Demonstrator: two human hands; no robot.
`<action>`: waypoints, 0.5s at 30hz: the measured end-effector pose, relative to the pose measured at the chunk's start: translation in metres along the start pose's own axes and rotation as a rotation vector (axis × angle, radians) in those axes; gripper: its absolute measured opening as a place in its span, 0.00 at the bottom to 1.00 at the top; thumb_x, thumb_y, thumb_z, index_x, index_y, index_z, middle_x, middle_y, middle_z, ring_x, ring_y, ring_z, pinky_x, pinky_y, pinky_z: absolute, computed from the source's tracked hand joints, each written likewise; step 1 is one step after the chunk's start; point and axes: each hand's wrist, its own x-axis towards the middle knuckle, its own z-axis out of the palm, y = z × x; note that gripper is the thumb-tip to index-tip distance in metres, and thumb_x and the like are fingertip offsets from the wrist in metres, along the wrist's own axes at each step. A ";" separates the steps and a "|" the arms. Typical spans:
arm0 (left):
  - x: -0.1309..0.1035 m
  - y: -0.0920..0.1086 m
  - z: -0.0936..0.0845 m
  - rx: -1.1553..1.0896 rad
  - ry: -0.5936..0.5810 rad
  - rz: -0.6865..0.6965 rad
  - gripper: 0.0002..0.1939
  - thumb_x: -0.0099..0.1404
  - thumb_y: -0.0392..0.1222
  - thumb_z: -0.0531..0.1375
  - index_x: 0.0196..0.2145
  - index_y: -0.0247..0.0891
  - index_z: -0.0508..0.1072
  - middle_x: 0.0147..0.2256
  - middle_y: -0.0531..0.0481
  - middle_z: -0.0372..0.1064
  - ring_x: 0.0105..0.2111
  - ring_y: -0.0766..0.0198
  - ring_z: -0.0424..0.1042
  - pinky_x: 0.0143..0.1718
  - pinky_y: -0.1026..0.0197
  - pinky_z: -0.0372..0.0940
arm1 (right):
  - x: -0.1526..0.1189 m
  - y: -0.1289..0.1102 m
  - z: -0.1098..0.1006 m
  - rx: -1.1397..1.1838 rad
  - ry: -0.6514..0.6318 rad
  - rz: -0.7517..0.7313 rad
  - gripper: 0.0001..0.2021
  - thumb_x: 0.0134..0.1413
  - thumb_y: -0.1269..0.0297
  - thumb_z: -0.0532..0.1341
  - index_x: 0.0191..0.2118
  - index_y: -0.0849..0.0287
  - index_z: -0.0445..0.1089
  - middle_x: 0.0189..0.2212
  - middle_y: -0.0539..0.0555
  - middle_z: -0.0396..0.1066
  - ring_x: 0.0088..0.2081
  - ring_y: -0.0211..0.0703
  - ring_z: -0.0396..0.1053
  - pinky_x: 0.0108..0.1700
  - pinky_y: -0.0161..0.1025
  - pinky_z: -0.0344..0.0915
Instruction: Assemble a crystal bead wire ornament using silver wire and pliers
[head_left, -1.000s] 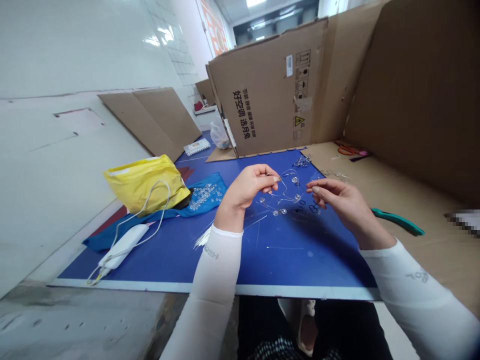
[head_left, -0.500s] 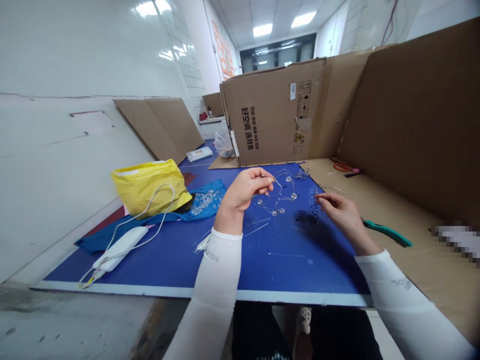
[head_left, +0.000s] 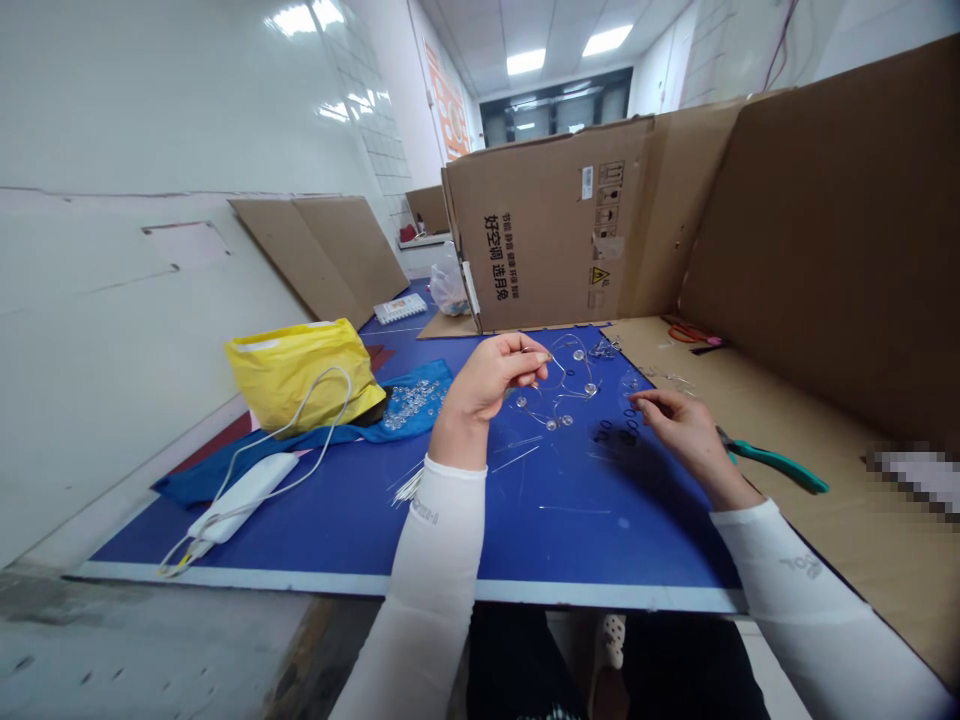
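My left hand [head_left: 495, 380] is closed in a pinch on a thin wire [head_left: 557, 366], which curves out to the right from the fingertips. Beyond it on the blue table, wire loops with clear round beads [head_left: 590, 390] lie spread out. My right hand [head_left: 686, 435] hovers palm down, thumb and forefinger pressed together; whatever is between them is too small to make out. Just left of its fingertips are several small black rings [head_left: 630, 428]. Green-handled pliers [head_left: 780, 463] rest on cardboard to the right of that hand.
Left of my arms, clear beads [head_left: 412, 403] lie on a blue bag beside a yellow bag [head_left: 304, 375]. A white power strip [head_left: 244, 492] with its cord is at front left. Straight wires [head_left: 407, 488] sit by my left sleeve. Cardboard walls [head_left: 555, 230] and red-handled scissors [head_left: 694, 334] stand behind.
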 end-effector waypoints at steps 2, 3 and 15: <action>0.000 0.000 0.000 -0.004 0.013 -0.008 0.02 0.58 0.31 0.64 0.29 0.32 0.74 0.23 0.52 0.72 0.19 0.76 0.61 0.24 0.69 0.57 | 0.000 0.000 0.000 -0.014 -0.004 -0.004 0.17 0.52 0.52 0.59 0.38 0.57 0.79 0.36 0.58 0.81 0.38 0.51 0.76 0.45 0.48 0.70; 0.000 0.001 0.000 -0.007 0.019 -0.009 0.02 0.58 0.31 0.63 0.29 0.32 0.74 0.23 0.52 0.72 0.19 0.76 0.61 0.24 0.69 0.57 | 0.000 0.000 0.000 -0.021 -0.008 -0.006 0.17 0.52 0.52 0.59 0.38 0.57 0.80 0.36 0.58 0.81 0.38 0.51 0.76 0.45 0.48 0.69; 0.000 0.002 0.002 -0.051 0.058 0.011 0.02 0.58 0.30 0.63 0.28 0.33 0.74 0.22 0.53 0.71 0.18 0.77 0.59 0.26 0.67 0.60 | -0.001 0.001 0.002 -0.104 -0.033 -0.023 0.18 0.55 0.53 0.57 0.40 0.57 0.80 0.35 0.57 0.81 0.38 0.51 0.77 0.45 0.48 0.70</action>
